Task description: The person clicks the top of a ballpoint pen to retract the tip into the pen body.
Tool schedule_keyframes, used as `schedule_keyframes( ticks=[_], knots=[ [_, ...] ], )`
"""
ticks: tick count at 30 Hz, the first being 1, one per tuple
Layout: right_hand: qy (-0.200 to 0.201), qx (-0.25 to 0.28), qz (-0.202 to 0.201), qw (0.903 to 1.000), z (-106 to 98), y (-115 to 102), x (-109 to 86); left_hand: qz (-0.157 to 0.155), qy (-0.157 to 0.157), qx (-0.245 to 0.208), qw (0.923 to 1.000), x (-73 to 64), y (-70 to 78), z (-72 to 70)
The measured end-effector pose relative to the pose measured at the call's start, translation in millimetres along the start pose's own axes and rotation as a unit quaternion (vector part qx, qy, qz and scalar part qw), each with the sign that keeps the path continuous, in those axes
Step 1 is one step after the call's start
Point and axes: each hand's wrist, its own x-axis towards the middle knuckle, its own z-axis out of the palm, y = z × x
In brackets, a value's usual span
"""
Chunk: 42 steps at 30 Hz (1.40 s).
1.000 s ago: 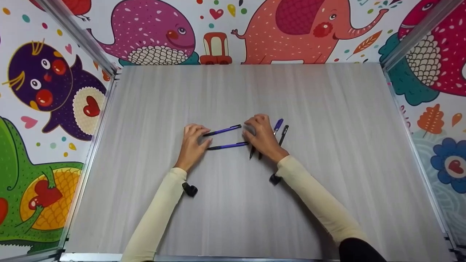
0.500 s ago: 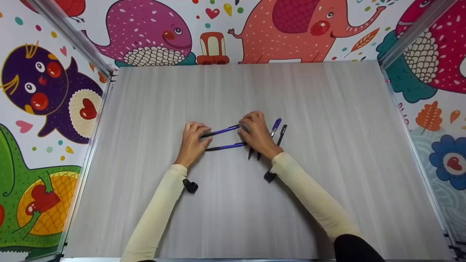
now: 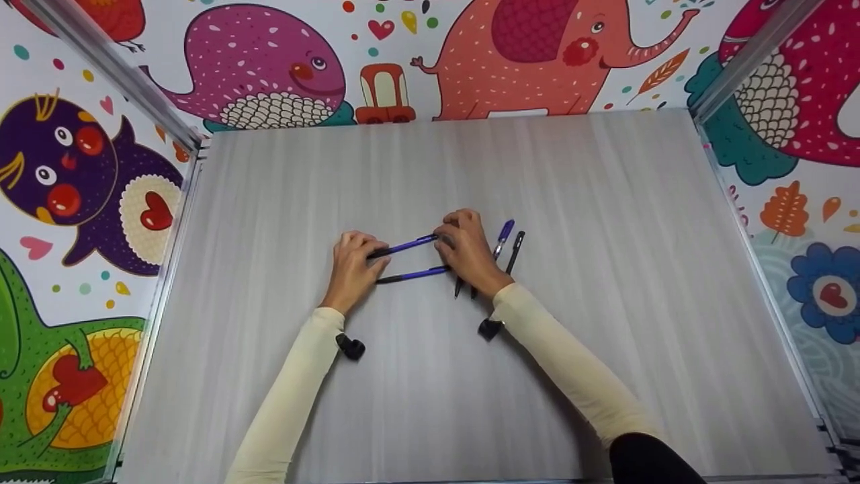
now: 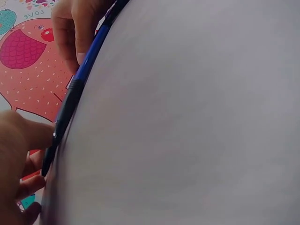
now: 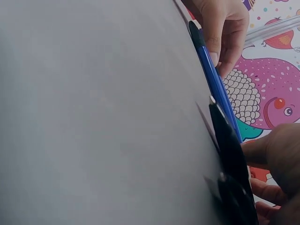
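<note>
Two blue pens with black grips lie almost parallel between the hands in the head view: a far pen (image 3: 407, 245) and a near pen (image 3: 418, 274). The left hand (image 3: 351, 270) holds the far pen's black tip end between thumb and fingers, its thumb close above the near pen's tip. The right hand (image 3: 471, 254) has thumb and bent fingers at the far pen's other end. In the left wrist view, the near pen (image 4: 86, 63) crosses in front of both hands. Under the right hand pass a blue-capped pen (image 3: 504, 232) and a black pen (image 3: 516, 250), their middles hidden.
Dark pen tips (image 5: 227, 140) point past the right hand in the right wrist view. The pale wood-grain table (image 3: 416, 390) has metal rails along its sides. Walls with cartoon animals (image 3: 524, 60) stand at the back and both sides.
The right hand has shifted slightly left, its fingers closing in on the far pen's right end. The left hand and the pens hold their places while the head view tilts slightly.
</note>
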Motion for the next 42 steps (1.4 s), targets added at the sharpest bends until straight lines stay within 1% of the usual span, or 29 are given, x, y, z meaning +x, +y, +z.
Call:
schedule_keyframes(
  ticks=[8, 15, 19, 23, 27, 30, 33, 37, 38, 42],
  knots=[
    [0.014, 0.01, 0.037, 0.9992, 2, -4, -1.6, -0.003, -0.006, -0.003, 1.0, 0.8, 2.5, 2.9],
    [0.024, -0.005, 0.029, 0.9993, -1, -4, -2.8, -0.018, -0.015, -0.003, 0.9997, 3.8, 8.1, 3.8],
    [0.023, 0.004, 0.028, 0.9993, -7, -4, -4.8, -0.021, -0.018, -0.01, 0.9996, 5.6, 14.0, 3.3],
    [0.032, 0.016, 0.028, 0.999, -12, -4, -6.7, -0.022, -0.023, -0.021, 0.9993, 7.6, 20.0, 1.8],
    [0.047, 0.031, 0.029, 0.998, -14, -1, -9.5, -0.017, -0.03, -0.021, 0.9992, 9.9, 25.5, 1.5],
    [0.054, 0.042, 0.033, 0.9971, -17, 2, -11.9, -0.014, -0.03, -0.02, 0.9993, 12.1, 29.3, 2.6],
    [0.059, 0.035, 0.031, 0.9972, -22, 1, -14.0, -0.009, -0.025, -0.025, 0.9993, 15.0, 34.2, 4.4],
    [0.077, 0.027, 0.025, 0.9964, -29, 3, -17.6, 0.007, -0.022, -0.031, 0.9993, 18.3, 41.4, 7.2],
    [0.087, 0.032, 0.019, 0.9955, -28, 10, -18.9, 0.011, -0.022, -0.032, 0.9992, 18.8, 42.9, 8.1],
    [0.103, 0.033, 0.008, 0.9941, -33, 13, -23.6, 0.024, -0.021, -0.035, 0.9989, 20.8, 48.0, 11.8]
  ],
)
